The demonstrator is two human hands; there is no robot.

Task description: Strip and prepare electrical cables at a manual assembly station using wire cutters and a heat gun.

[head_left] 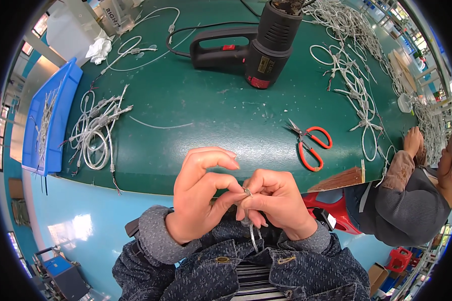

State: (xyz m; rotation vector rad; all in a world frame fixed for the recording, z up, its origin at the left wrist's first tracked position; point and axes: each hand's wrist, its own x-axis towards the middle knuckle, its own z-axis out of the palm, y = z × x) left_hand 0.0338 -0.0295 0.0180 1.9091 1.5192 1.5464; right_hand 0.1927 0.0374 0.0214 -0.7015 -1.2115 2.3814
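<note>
Head view: left hand [198,195] and right hand [276,200] pinch a small connector [246,191] at 6 o'clock, its cable [253,238] hanging below. Risk: fingertip-only pinch may slip; connector drops into lap, off the table [211,110].

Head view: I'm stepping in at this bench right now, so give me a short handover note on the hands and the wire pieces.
Left hand: thumb and finger pinch the small metal end of a white wire piece, other fingers raised.
Right hand: closed grip on the same piece; its wire hangs down over the lap.
On the green table: a bundle of white wire pieces at left, a bigger pile at right, red-handled scissors, a black heat gun, a blue tray holding more pieces.
Done: which pieces are finished cannot be told.
Left: the held piece is in work, not set down.
</note>
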